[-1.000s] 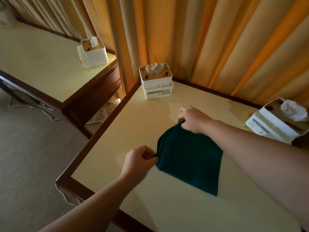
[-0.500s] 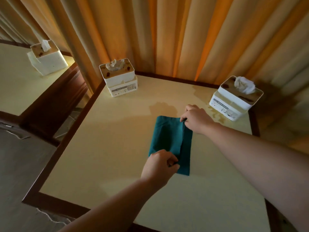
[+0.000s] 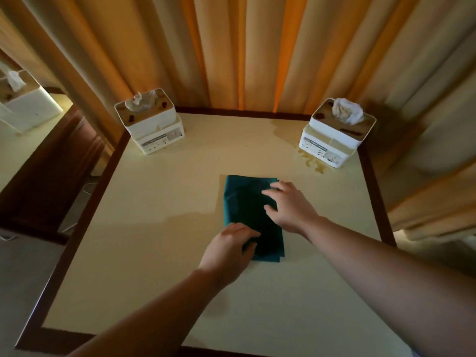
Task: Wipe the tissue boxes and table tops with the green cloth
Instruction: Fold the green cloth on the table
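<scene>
Your green cloth [image 3: 247, 202] lies folded, both flat hands, left [image 3: 229, 249] and right [image 3: 289, 206], pressing it; cream table top [image 3: 154, 228], orange curtains [image 3: 231, 47].

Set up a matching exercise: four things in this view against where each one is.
Things:
1. green cloth
2. left hand
3. spill stains
4. right hand

Places:
A. before the right tissue box
B. on the cloth's near end
C. folded, mid-table
D. on the cloth's right edge

Pairs: 1-C, 2-B, 3-A, 4-D
</scene>
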`<state>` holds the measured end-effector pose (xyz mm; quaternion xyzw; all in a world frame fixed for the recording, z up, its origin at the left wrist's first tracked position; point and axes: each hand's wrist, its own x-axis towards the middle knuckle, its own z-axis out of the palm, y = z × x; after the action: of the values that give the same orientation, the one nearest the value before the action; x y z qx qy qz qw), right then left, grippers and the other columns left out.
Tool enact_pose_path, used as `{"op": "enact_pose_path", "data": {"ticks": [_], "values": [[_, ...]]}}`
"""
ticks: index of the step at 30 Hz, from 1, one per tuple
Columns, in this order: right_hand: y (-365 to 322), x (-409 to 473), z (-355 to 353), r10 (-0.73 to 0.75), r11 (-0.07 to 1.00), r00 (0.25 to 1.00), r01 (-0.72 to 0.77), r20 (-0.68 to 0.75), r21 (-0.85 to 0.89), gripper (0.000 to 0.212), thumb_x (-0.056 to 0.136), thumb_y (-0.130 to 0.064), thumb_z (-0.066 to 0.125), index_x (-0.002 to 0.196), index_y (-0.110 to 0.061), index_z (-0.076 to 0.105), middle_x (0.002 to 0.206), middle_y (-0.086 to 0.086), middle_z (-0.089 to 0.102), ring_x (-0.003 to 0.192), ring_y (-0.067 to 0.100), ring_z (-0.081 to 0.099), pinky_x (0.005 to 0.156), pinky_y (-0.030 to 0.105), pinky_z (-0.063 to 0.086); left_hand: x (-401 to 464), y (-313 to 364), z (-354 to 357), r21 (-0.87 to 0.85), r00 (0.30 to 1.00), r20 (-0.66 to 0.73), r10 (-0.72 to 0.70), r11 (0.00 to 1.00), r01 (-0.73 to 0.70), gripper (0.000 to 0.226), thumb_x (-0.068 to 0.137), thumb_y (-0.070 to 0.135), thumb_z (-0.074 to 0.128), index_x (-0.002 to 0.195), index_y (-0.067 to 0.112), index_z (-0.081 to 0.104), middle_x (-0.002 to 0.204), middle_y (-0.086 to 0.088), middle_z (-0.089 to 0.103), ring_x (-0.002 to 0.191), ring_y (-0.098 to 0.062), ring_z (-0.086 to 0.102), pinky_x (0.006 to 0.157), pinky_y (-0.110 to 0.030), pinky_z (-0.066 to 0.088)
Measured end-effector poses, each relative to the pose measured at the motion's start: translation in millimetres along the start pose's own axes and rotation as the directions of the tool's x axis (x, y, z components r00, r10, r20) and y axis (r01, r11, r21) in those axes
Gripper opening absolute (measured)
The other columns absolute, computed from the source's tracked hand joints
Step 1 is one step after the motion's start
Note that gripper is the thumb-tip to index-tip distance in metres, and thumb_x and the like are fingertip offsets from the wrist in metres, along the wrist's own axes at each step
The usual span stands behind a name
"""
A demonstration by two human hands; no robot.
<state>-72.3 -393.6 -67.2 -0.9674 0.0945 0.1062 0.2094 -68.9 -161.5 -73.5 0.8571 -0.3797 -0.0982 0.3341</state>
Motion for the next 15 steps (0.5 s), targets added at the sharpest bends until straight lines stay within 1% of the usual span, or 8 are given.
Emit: {"op": "enact_pose_path", "data": {"ticks": [2, 4, 6, 7, 9, 11, 13, 15], "values": [[-6.3, -14.8, 11.4, 0.0, 0.999, 1.0, 0.001, -0.025, 0.034, 0.05, 0.102, -0.039, 0.054, 0.149, -0.023, 0.054, 0.156, 0.002, 0.043, 0.145, 0.023, 0.033, 0.115, 0.044, 0.035, -1.3, -9.3, -6.3, 0.07, 1.0, -0.007, 0.027, 0.997, -0.026, 0.025, 0.086, 0.016, 0.073, 0.111, 0.02, 0.075, 0.106, 0.005, 0.068, 0.101, -0.015, 0.062, 0.09, -0.033, 0.056], [-13.1, -33.3, 22.9, -0.006, 0.999, 0.997, 0.009, -0.071, 0.041, 0.049, 0.101, -0.039, 0.056, 0.146, -0.021, 0.057, 0.152, 0.004, 0.046, 0.141, 0.027, 0.038, 0.112, 0.046, 0.038, -7.5, -16.4, -11.2, 0.15, 0.998, 0.049, 0.027, 0.988, -0.034, 0.03, 0.083, 0.027, 0.07, 0.112, 0.024, 0.071, 0.109, 0.006, 0.063, 0.105, -0.017, 0.058, 0.09, -0.037, 0.054], [-18.8, -55.5, 35.8, -0.01, 0.997, 0.994, 0.019, -0.111, 0.074, 0.052, 0.096, -0.044, 0.059, 0.143, -0.021, 0.059, 0.149, 0.003, 0.048, 0.137, 0.027, 0.041, 0.11, 0.047, 0.042, -17.8, -24.4, -11.5, 0.243, 0.996, 0.091, -0.006, 0.97, -0.017, 0.04, 0.08, 0.039, 0.068, 0.118, 0.028, 0.065, 0.114, 0.006, 0.058, 0.107, -0.019, 0.056, 0.091, -0.038, 0.052], [-20.3, -66.5, 42.8, -0.015, 0.996, 0.994, 0.024, -0.104, 0.086, 0.058, 0.094, -0.051, 0.059, 0.144, -0.022, 0.057, 0.151, 0.002, 0.046, 0.139, 0.026, 0.04, 0.112, 0.046, 0.041, -22.6, -27.9, -10.5, 0.268, 0.995, 0.089, -0.037, 0.963, 0.012, 0.043, 0.079, 0.043, 0.068, 0.12, 0.028, 0.062, 0.115, 0.005, 0.057, 0.107, -0.021, 0.056, 0.091, -0.04, 0.052], [-20.0, -84.8, 58.1, -0.032, 0.997, 0.998, 0.035, -0.049, 0.064, 0.075, 0.089, -0.065, 0.056, 0.151, -0.024, 0.05, 0.162, 0.0, 0.036, 0.146, 0.023, 0.032, 0.119, 0.042, 0.035, -27.6, -35.0, -7.1, 0.275, 0.995, 0.032, -0.095, 0.958, 0.082, 0.043, 0.079, 0.045, 0.07, 0.116, 0.026, 0.059, 0.112, 0.002, 0.056, 0.102, -0.024, 0.058, 0.086, -0.043, 0.053], [-19.3, -96.1, 72.6, -0.047, 0.999, 0.999, 0.047, -0.017, 0.009, 0.086, 0.088, -0.072, 0.051, 0.159, -0.025, 0.039, 0.171, -0.001, 0.022, 0.155, 0.021, 0.021, 0.127, 0.037, 0.022, -27.6, -40.0, -4.9, 0.305, 0.993, -0.002, -0.116, 0.946, 0.111, 0.038, 0.082, 0.047, 0.072, 0.109, 0.024, 0.059, 0.106, 0.002, 0.058, 0.096, -0.023, 0.059, 0.083, -0.041, 0.053], [-20.4, -102.1, 83.0, -0.048, 0.998, 0.998, 0.047, -0.027, -0.05, 0.088, 0.093, -0.073, 0.045, 0.163, -0.023, 0.03, 0.173, -0.001, 0.011, 0.159, 0.019, 0.01, 0.129, 0.036, 0.01, -25.3, -43.5, -4.8, 0.341, 0.992, 0.016, -0.124, 0.934, 0.111, 0.031, 0.084, 0.042, 0.074, 0.103, 0.024, 0.059, 0.1, 0.005, 0.062, 0.092, -0.022, 0.06, 0.083, -0.039, 0.05], [-23.6, -105.6, 87.3, -0.039, 0.991, 0.999, 0.038, 0.001, -0.126, 0.087, 0.098, -0.073, 0.034, 0.166, -0.022, 0.017, 0.173, -0.002, -0.002, 0.16, 0.016, -0.004, 0.13, 0.038, 0.001, -23.4, -48.1, -6.7, 0.348, 0.987, 0.039, -0.157, 0.928, 0.134, 0.025, 0.08, 0.031, 0.074, 0.097, 0.024, 0.058, 0.094, 0.007, 0.064, 0.089, -0.023, 0.063, 0.083, -0.038, 0.047]]}}
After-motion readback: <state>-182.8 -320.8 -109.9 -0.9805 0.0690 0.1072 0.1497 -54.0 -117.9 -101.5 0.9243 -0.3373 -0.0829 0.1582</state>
